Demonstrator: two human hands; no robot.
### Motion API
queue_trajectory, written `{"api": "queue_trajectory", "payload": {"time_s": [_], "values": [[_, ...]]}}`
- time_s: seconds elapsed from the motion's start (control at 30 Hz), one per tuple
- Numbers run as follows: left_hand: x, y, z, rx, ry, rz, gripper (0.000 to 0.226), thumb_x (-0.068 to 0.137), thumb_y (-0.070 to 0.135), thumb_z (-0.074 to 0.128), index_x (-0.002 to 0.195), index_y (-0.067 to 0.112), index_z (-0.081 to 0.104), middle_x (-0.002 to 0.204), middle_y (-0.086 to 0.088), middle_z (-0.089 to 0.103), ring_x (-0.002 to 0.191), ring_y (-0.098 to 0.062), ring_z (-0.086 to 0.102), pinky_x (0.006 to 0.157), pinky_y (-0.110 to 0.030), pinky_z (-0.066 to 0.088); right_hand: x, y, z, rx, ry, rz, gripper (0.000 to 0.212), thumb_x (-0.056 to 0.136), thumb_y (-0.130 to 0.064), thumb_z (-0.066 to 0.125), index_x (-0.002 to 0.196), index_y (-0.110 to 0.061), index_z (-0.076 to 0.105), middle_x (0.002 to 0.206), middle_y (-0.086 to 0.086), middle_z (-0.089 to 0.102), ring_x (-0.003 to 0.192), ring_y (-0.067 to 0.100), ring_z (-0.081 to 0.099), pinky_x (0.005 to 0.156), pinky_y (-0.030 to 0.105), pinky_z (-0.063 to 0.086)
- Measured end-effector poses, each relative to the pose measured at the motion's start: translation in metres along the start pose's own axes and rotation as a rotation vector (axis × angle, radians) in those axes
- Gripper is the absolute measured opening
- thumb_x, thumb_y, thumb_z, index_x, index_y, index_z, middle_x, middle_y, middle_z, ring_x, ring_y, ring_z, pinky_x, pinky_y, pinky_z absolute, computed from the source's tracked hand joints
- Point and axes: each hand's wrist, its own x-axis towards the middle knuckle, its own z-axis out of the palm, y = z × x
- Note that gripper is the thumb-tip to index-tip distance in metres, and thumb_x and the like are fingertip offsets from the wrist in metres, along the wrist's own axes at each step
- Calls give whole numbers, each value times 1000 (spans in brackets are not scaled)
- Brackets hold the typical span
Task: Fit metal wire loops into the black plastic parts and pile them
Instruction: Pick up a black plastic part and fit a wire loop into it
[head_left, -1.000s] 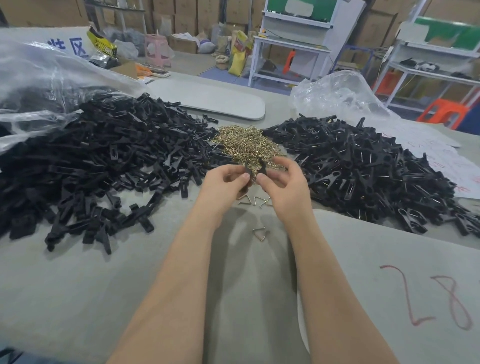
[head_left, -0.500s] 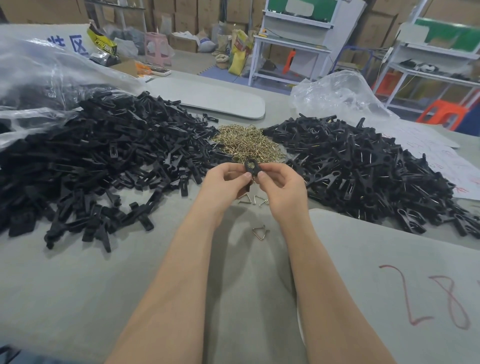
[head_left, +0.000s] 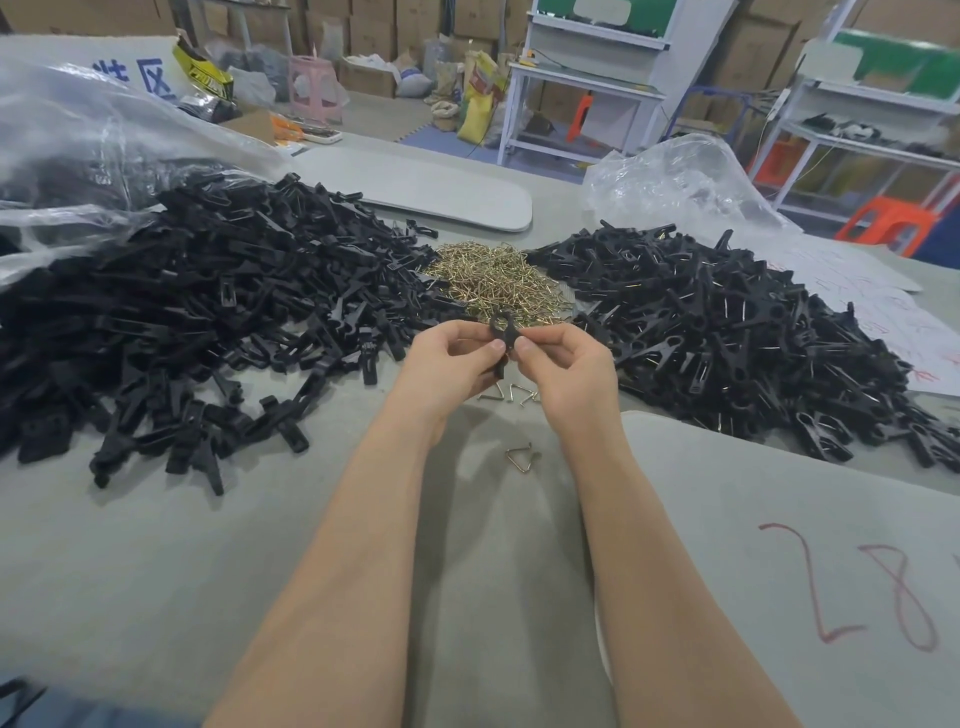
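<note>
Grey felt table (head_left: 156, 571) under my forearms, a mat (head_left: 779, 519) with a red number scrawled on it at my right. One stray loop (head_left: 521, 457) lies between my wrists. Just past it my left hand (head_left: 447, 364) and right hand (head_left: 566, 364) meet, both pinching one black part (head_left: 501, 332) between thumb and fingertips, ring end up, held above the table. Whether a wire is already in it I cannot tell; my fingers cover that spot. A few more loops (head_left: 511, 394) lie on the table below my hands. I judge this is the seating step: best to steady the part with the left, feed the wire ends in with the right, press until they sit square and not skewed, then drop it on the right pile (head_left: 727, 332), where wire glints show. Beyond my hands sits the loop heap (head_left: 498, 283), the bare parts (head_left: 208, 312) to its left, a clear bag (head_left: 675, 176) and a white rack (head_left: 587, 85) behind
</note>
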Motion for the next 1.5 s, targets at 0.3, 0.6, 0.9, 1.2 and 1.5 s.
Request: {"api": "queue_trajectory", "payload": {"time_s": [0.3, 0.6, 0.9, 1.2, 1.5], "values": [[-1, 3, -4, -126, -66, -25, 8, 87, 2, 64, 86, 9, 60, 67, 2, 68, 64, -7, 68, 61, -18, 55, 2, -5, -5, 87, -36, 101, 10, 91, -2, 57, 93, -8, 65, 76, 0, 67, 68, 5, 65, 69, 16, 53], [-5, 9, -3, -210, -210, -66, 18, 86, 14, 65, 104, 11, 64, 84, -4, 65, 68, -7, 60, 60, -16, 50, 1, -17, -13, 562, -211, 320, 18, 93, 2, 48, 86, -3, 65, 70, 4, 68, 61, 8, 63, 60, 15, 52], [4, 17, -17, -789, 131, -133, 6, 85, 5, 64, 88, 0, 62, 88, -8, 66, 82, -11, 67, 72, -18, 57, 5, 9, -14, -738, -79, 31, 31, 87, -36, 63, 110, -16, 67, 110, 5, 65, 100, 17, 57, 86, 16, 42], [0, 19, -19, -991, 158, -273, 13, 87, 9, 64, 94, 0, 61, 88, -11, 60, 78, -14, 61, 77, -24, 56, 4, 15, 11, -990, -233, 69, 23, 91, -38, 56, 112, -28, 59, 127, 3, 45, 121, 27, 35, 99, 39, 27], [1, 17, -13, -789, 51, -253, 5, 84, -2, 62, 87, -6, 62, 87, -16, 66, 87, -18, 67, 74, -22, 57, 7, 11, 2, -567, -164, -33, 7, 88, -12, 63, 93, -15, 59, 77, -5, 57, 74, 11, 58, 67, 12, 39]]}}
